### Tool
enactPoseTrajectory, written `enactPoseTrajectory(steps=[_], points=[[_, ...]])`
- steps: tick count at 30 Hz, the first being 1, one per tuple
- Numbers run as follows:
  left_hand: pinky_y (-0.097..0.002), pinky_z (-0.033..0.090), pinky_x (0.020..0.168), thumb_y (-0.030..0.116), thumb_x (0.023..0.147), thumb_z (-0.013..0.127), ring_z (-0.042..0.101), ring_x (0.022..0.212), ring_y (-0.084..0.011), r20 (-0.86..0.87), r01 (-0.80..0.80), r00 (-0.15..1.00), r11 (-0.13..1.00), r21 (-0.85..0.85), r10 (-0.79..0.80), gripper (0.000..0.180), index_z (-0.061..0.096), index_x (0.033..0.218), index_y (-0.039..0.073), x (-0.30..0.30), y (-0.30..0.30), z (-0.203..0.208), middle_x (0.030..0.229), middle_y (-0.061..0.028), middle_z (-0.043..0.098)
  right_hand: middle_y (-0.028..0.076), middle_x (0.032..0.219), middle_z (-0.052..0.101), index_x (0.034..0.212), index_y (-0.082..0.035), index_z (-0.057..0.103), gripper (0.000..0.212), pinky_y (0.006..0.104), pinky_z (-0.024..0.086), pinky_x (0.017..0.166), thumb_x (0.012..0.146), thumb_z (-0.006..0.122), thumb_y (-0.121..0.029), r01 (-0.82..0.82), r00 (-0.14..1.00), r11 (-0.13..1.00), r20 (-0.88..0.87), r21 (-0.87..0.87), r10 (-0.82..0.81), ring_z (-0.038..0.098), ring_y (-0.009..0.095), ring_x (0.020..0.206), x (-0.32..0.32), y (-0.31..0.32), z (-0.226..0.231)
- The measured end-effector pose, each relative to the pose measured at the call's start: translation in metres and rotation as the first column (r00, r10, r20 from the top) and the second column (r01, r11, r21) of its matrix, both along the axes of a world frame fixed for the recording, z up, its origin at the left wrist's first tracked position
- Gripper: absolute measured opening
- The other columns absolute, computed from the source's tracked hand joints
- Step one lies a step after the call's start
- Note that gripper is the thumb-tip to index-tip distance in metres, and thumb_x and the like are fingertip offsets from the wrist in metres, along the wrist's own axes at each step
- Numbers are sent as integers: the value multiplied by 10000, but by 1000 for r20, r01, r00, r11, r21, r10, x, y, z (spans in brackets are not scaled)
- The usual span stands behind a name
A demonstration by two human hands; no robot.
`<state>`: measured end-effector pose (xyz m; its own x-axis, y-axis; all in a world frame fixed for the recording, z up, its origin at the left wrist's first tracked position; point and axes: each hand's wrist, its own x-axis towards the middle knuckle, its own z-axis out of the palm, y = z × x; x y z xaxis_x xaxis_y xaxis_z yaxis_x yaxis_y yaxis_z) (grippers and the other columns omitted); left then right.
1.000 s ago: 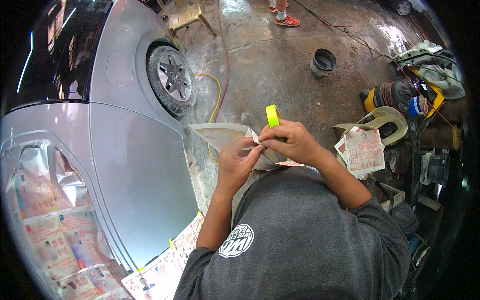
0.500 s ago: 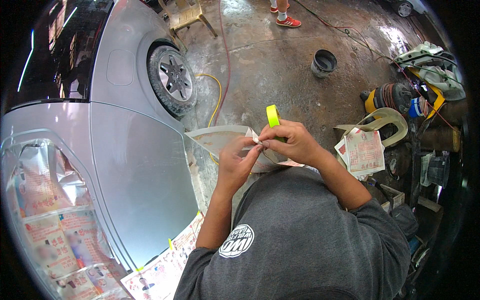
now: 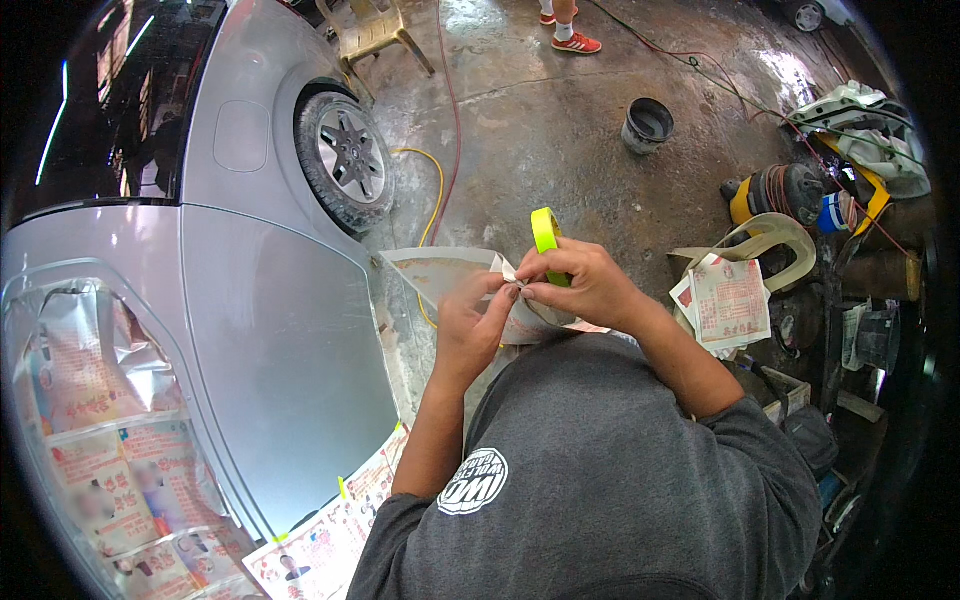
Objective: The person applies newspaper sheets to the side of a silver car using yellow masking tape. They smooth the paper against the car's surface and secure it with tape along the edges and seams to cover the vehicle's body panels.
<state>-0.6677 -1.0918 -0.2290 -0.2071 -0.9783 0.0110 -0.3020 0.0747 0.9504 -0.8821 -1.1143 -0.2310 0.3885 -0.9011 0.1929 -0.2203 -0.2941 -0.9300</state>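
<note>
A thin sheet of paper (image 3: 436,270), pale with faint print, spreads in front of my body. My left hand (image 3: 470,325) is closed, thumb and fingers pinching a folded, gathered bit of the sheet's edge. My right hand (image 3: 592,287) meets it there, thumb and forefinger pinched at the same fold. A roll of bright yellow masking tape (image 3: 545,230) stands upright in that hand, its lower part hidden by the fingers. Whether a strip of tape lies between the fingertips is too small to tell.
On the left is a silver car (image 3: 290,350) with a wheel (image 3: 345,150); taped printed paper (image 3: 340,540) lines its lower edge. To the right, printed sheets (image 3: 728,300) lie on a stool-like plastic piece. Further off are a black bucket (image 3: 648,126), hoses, a chair (image 3: 375,35) and a person's red shoes (image 3: 578,43).
The sheet's far left corner has shifted slightly right and upward. Both hands stay pinched at the fold, with only small finger movement.
</note>
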Motion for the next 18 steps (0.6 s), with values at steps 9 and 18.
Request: enactPoseTrajectory(steps=[9,18], points=[[-260,546,743,58,976,672,664,850,-126,-17,-20,1000,999,34,20,115,689,1001,-53,-1,3,4,946,-77,671,83,990,730,1010,-38,746,167,338,553,794,860,798,-91,6,1000,1000,16,-9,-6,707,210,884,2,2,0],[-260,546,730,41,976,665,665,849,-129,10,-2,1000,1000,-20,2,99,695,996,-51,1,5,-4,950,-74,671,81,964,735,980,-30,747,124,334,551,767,867,775,-74,25,1000,1000,-17,-16,-25,708,208,849,3,5,1]])
